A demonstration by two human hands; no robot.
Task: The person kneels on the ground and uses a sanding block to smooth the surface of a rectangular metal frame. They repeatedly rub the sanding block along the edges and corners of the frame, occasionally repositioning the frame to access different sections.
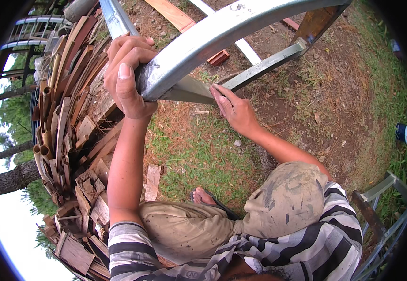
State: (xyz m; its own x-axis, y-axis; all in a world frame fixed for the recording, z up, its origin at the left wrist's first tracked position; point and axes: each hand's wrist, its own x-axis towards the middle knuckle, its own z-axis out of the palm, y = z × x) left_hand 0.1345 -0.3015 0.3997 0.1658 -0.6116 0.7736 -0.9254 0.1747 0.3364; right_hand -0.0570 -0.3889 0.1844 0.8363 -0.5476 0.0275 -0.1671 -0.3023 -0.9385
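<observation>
A frame of square metal tubing (224,26) stands close before me, its near corner at the upper middle. My left hand (129,75) grips that corner, with the fingers wrapped over the tube and the thumb on the near side. Lower down, my right hand (237,112) holds a small reddish-brown piece, perhaps folded sandpaper (217,99), pressed against the joint where a lower metal bar (265,66) meets an upright. The upright's other faces are hidden behind the top tube and my hand.
A pile of scrap boards and bamboo (70,140) lies along the left. Planks (172,15) and a short reddish wood block (218,57) lie beyond the frame. Another metal frame (383,217) stands at lower right, and a dark container (402,132) at the right edge.
</observation>
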